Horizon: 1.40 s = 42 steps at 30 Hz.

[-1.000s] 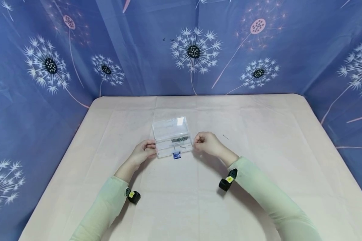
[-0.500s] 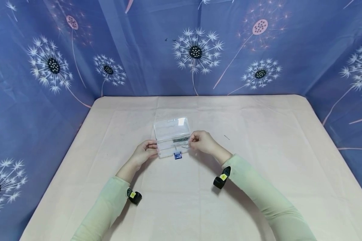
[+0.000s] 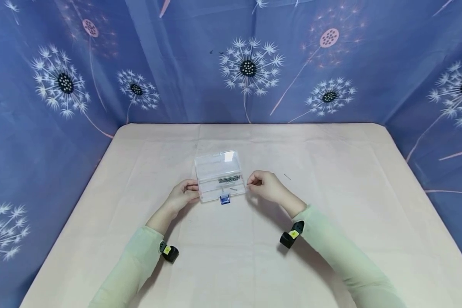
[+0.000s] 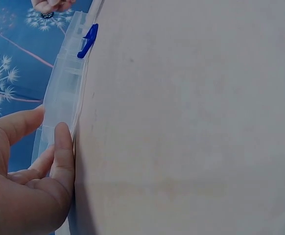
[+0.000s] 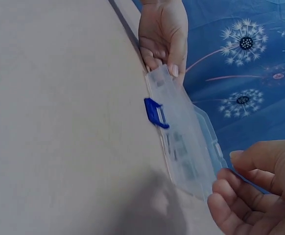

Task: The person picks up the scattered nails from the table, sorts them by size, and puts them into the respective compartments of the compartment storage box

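A clear plastic storage box [image 3: 209, 194] with a blue latch [image 3: 225, 199] sits on the table, its lid [image 3: 211, 164] raised at the back. Several thin metal pins that look like nails [image 3: 229, 179] lie together in the rear compartment; another small pin [image 3: 233, 189] lies nearer the front. My left hand [image 3: 179, 197] grips the box's left end between thumb and fingers, as the left wrist view shows. Just off the right end is my right hand [image 3: 266, 186]. Its fingers [image 5: 225, 188] are loosely curled, and nothing shows between thumb and fingertips in the right wrist view.
One loose pin [image 3: 287, 176] lies on the pale tablecloth [image 3: 331, 171], beyond my right hand. A blue curtain with dandelion prints [image 3: 185, 64] closes off the back and sides of the table. Each wrist wears a black camera [image 3: 287, 239].
My right hand, with a pin showing at its fingertips a second ago, moved left over the box's right end, then back out to the right. That pin no longer shows. The left hand stayed put.
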Each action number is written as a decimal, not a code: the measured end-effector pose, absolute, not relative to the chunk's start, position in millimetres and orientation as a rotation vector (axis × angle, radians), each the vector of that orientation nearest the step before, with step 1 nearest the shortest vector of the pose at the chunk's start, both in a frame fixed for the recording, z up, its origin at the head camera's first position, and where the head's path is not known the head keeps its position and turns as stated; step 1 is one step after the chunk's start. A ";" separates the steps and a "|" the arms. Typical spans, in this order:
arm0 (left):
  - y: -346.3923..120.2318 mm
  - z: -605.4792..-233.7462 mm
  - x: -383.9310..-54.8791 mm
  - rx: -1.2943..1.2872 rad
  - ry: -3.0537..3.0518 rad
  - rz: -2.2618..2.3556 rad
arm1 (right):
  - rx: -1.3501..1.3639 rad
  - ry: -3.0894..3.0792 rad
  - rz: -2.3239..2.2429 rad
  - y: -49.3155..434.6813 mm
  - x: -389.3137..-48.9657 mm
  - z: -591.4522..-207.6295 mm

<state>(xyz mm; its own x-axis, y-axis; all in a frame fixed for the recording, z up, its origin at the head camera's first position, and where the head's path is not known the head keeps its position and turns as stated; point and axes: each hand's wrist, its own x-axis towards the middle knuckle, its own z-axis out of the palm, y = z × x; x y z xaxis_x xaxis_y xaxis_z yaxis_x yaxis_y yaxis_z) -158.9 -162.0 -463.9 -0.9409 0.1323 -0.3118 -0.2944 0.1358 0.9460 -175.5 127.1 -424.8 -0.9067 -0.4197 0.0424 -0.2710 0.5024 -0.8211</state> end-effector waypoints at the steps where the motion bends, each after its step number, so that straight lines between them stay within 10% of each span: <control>1: -162.4 -463.9 -158.6 -0.159 2.101 1.867 | -0.605 2.596 -1.354 130.2 -174.2 -424.5; 42: -160.0 -461.9 -157.8 -0.151 2.159 1.801 | -0.210 2.905 -0.809 248.4 -120.8 -432.3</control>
<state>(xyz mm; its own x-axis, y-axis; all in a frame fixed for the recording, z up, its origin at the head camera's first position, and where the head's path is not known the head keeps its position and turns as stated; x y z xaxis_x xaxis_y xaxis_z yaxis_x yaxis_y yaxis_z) -157.8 -160.0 -461.9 -0.9418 0.1247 -0.3122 -0.2848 0.1976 0.9380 -120.8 248.4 -432.3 -0.9834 -0.1646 -0.0767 -0.1013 0.8477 -0.5207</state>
